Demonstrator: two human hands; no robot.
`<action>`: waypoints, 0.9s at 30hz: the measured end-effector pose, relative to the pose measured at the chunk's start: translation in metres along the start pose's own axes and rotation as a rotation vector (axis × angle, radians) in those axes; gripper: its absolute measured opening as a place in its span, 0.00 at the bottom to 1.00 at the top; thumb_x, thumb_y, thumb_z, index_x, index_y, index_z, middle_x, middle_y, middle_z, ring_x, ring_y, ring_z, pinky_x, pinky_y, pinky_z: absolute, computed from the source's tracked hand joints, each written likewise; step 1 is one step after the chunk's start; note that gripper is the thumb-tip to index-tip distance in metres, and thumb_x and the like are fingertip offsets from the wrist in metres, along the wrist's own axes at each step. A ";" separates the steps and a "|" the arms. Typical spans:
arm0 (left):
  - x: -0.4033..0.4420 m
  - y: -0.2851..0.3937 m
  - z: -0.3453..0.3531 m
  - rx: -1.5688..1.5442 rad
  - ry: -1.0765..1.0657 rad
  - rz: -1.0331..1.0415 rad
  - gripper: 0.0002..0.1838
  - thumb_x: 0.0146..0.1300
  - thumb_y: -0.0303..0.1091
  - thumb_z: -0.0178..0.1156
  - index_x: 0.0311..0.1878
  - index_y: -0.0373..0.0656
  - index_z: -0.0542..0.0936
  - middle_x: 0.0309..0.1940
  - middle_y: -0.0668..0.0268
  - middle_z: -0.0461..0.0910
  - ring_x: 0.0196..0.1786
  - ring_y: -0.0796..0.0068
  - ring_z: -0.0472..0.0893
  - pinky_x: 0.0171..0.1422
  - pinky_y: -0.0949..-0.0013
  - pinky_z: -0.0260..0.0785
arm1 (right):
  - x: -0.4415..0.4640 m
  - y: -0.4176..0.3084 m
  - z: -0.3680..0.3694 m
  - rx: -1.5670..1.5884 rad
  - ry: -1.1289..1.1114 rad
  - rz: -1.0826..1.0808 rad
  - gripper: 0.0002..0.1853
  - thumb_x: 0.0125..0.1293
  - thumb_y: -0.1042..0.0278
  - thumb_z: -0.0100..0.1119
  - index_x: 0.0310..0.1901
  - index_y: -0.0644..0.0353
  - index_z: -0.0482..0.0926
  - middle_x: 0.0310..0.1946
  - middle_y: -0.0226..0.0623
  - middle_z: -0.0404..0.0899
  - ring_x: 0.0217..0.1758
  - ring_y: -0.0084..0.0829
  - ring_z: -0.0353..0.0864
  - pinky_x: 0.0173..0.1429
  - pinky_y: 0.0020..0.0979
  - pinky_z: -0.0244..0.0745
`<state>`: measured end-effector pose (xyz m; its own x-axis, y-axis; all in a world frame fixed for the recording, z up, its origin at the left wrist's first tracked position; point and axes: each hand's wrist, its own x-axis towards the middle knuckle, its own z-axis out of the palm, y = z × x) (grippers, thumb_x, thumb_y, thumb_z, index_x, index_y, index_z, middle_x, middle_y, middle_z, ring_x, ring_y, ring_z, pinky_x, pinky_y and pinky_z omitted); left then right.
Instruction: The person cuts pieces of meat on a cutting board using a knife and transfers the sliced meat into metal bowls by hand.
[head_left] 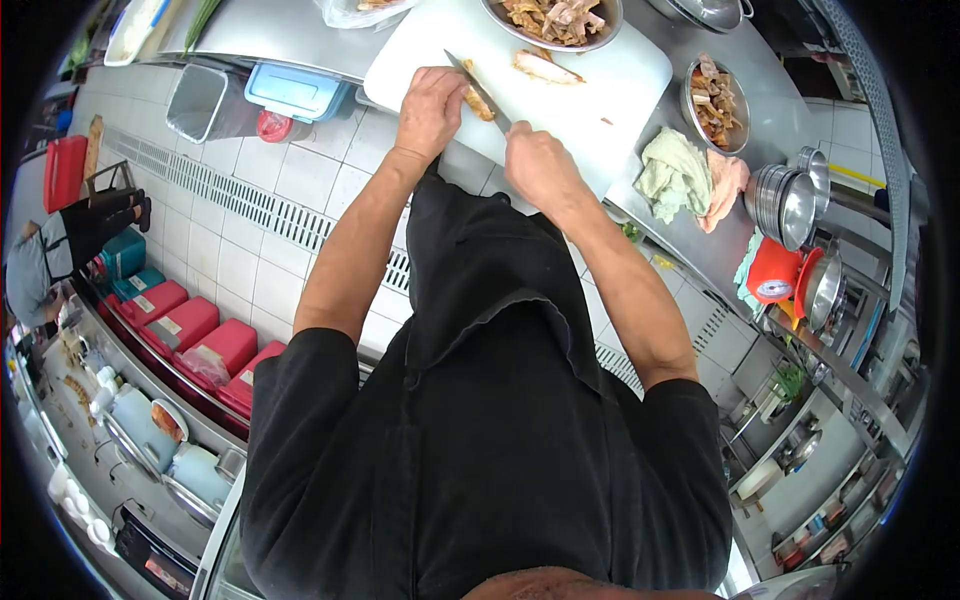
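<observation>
A white-tiled kitchen floor [275,235] spreads below a person in a black apron [500,430], seen from above, arms stretched forward over a steel counter [270,30]. A white cutting board [625,90] lies across the counter's edge. Behind, on the left, red bins [180,325] stand in a row, and another person [40,265] in a grey top is near them. Left of the board and lower down sits a container with a blue lid [298,90]. Meat pieces fill two metal bowls: one [611,37] at the board's far edge, one [741,112] on the counter to the right. Nearer on that side lie a pale green cloth [673,172] and a pink cloth [722,188], touching, just beside stacked steel bowls [780,200]. The right hand [543,168] is closed around a knife's handle; the blade [490,105] slants toward the far left. The left hand [430,108], fingers bent close together, is at a browned meat piece [476,104] beside the blade, near the board's near edge; whether it pinches the piece cannot be told. A paler slice [547,68] lies farther across.
</observation>
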<state>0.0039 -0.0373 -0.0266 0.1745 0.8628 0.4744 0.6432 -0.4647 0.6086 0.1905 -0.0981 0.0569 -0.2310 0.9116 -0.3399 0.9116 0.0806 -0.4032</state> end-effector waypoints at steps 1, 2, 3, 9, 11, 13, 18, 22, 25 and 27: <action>-0.002 0.001 -0.001 0.003 -0.002 -0.001 0.04 0.62 0.24 0.65 0.40 0.40 0.83 0.43 0.59 0.84 0.51 0.54 0.80 0.59 0.57 0.73 | 0.000 -0.001 -0.004 0.019 0.021 0.023 0.09 0.67 0.79 0.48 0.41 0.76 0.77 0.35 0.69 0.84 0.43 0.62 0.88 0.51 0.51 0.84; -0.003 0.001 0.000 -0.001 0.012 0.000 0.04 0.62 0.24 0.65 0.40 0.40 0.83 0.43 0.58 0.84 0.51 0.53 0.80 0.59 0.56 0.73 | -0.001 -0.003 -0.009 0.038 0.039 0.045 0.09 0.67 0.79 0.48 0.41 0.77 0.77 0.35 0.69 0.84 0.43 0.62 0.88 0.52 0.51 0.84; -0.004 0.002 0.000 -0.005 0.026 0.000 0.04 0.62 0.24 0.64 0.40 0.40 0.83 0.43 0.58 0.84 0.50 0.53 0.80 0.59 0.56 0.72 | -0.003 -0.005 -0.013 0.026 0.026 0.045 0.09 0.67 0.79 0.48 0.42 0.77 0.77 0.35 0.69 0.84 0.43 0.61 0.88 0.52 0.51 0.83; -0.005 0.004 -0.001 0.035 0.066 0.032 0.04 0.63 0.23 0.63 0.41 0.40 0.82 0.42 0.58 0.83 0.49 0.52 0.79 0.60 0.56 0.71 | -0.018 -0.022 -0.041 -0.093 -0.098 -0.025 0.09 0.65 0.79 0.49 0.41 0.76 0.78 0.35 0.68 0.84 0.44 0.59 0.88 0.52 0.51 0.84; -0.005 0.000 0.000 0.026 0.055 0.034 0.04 0.63 0.22 0.63 0.41 0.40 0.82 0.42 0.58 0.83 0.49 0.52 0.79 0.60 0.56 0.70 | -0.017 -0.022 -0.041 -0.104 -0.119 -0.051 0.09 0.65 0.79 0.50 0.41 0.75 0.78 0.34 0.68 0.84 0.44 0.58 0.89 0.51 0.51 0.84; -0.008 -0.001 0.001 0.004 0.045 0.030 0.04 0.62 0.22 0.63 0.40 0.39 0.82 0.42 0.58 0.83 0.49 0.52 0.79 0.60 0.56 0.70 | -0.009 -0.015 -0.009 -0.077 -0.055 -0.057 0.09 0.64 0.79 0.51 0.41 0.75 0.78 0.34 0.67 0.84 0.42 0.58 0.89 0.52 0.50 0.84; -0.006 0.002 -0.004 0.018 0.004 0.015 0.05 0.62 0.22 0.63 0.40 0.39 0.83 0.42 0.57 0.84 0.50 0.52 0.79 0.59 0.55 0.71 | -0.002 0.011 0.010 0.013 0.027 -0.077 0.12 0.72 0.72 0.50 0.42 0.75 0.77 0.32 0.65 0.84 0.34 0.59 0.88 0.43 0.50 0.84; -0.010 0.013 -0.003 0.040 0.047 -0.055 0.07 0.63 0.22 0.64 0.43 0.39 0.84 0.43 0.56 0.84 0.50 0.52 0.80 0.59 0.55 0.72 | -0.013 0.016 -0.019 0.336 -0.026 0.095 0.18 0.80 0.62 0.47 0.43 0.73 0.77 0.31 0.66 0.83 0.32 0.59 0.86 0.41 0.53 0.80; -0.013 0.026 0.008 0.015 0.095 -0.305 0.12 0.61 0.26 0.67 0.48 0.36 0.83 0.43 0.53 0.83 0.51 0.52 0.80 0.58 0.54 0.74 | -0.028 0.016 -0.040 0.534 -0.099 0.286 0.20 0.81 0.58 0.47 0.44 0.72 0.76 0.31 0.66 0.82 0.34 0.62 0.85 0.45 0.55 0.78; -0.010 0.042 0.017 -0.082 0.142 -0.378 0.19 0.59 0.30 0.71 0.52 0.33 0.81 0.45 0.50 0.82 0.52 0.51 0.80 0.58 0.54 0.75 | -0.034 0.023 -0.043 0.492 -0.055 0.274 0.20 0.81 0.58 0.47 0.44 0.72 0.76 0.31 0.67 0.82 0.35 0.64 0.84 0.46 0.56 0.77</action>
<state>0.0419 -0.0618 -0.0168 -0.1709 0.9423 0.2878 0.5801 -0.1398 0.8025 0.2342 -0.1104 0.0955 -0.0374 0.8494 -0.5263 0.6780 -0.3654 -0.6378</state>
